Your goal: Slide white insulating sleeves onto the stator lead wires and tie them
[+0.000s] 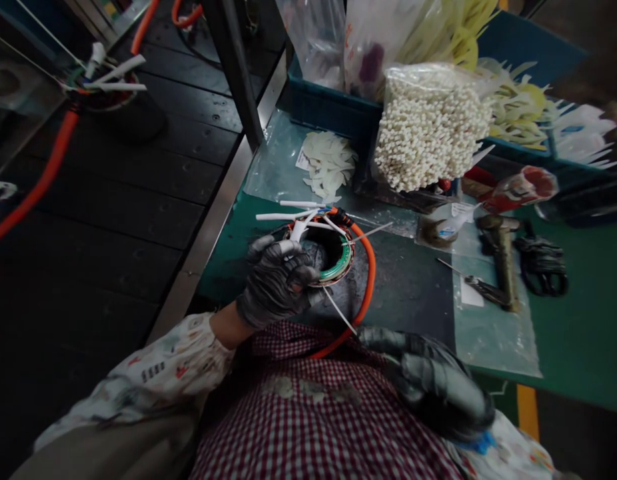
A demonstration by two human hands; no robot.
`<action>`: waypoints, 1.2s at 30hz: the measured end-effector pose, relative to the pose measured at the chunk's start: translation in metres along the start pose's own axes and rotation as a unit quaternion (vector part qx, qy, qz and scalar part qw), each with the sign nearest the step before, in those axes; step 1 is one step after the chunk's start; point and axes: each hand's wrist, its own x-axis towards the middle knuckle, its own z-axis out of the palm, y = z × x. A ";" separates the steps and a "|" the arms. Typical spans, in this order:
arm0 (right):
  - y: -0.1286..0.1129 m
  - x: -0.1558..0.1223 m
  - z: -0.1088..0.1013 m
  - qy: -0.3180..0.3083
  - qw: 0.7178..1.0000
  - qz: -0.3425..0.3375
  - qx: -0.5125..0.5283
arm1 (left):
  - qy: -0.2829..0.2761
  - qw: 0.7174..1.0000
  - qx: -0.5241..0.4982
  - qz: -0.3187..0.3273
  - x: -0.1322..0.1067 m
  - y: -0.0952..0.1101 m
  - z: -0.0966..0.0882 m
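A round wound coil part (333,250) with a green rim, white sleeves and an orange cable (369,280) looped round it sits on the green bench in front of me. My left hand (278,280), in a dark glove, is closed round the part's left rim and some white sleeved leads. My right hand (428,377), also gloved, lies low near my checked apron, fingers curled by the end of the orange cable and a thin white strip (338,310); what it grips is unclear.
A bag of white bead-like parts (431,127) stands behind the coil, beside a blue bin (333,107) with yellow strips. White slips (328,163) lie on plastic. Scissors (541,263), a hammer-like tool (503,257) and tape lie right. A second coil (106,83) sits far left on a dark floor.
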 end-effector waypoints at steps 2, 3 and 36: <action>-0.002 0.001 0.001 -0.027 0.998 0.003 0.047 | 0.027 0.999 -0.014 0.020 -0.001 -0.001 0.002; -0.003 0.004 0.003 -0.036 0.998 -0.003 0.048 | 0.031 0.999 -0.018 0.027 -0.001 -0.001 0.002; -0.046 0.124 -0.006 0.020 0.929 -0.298 -0.218 | 0.070 0.987 -0.098 0.103 0.008 -0.022 0.011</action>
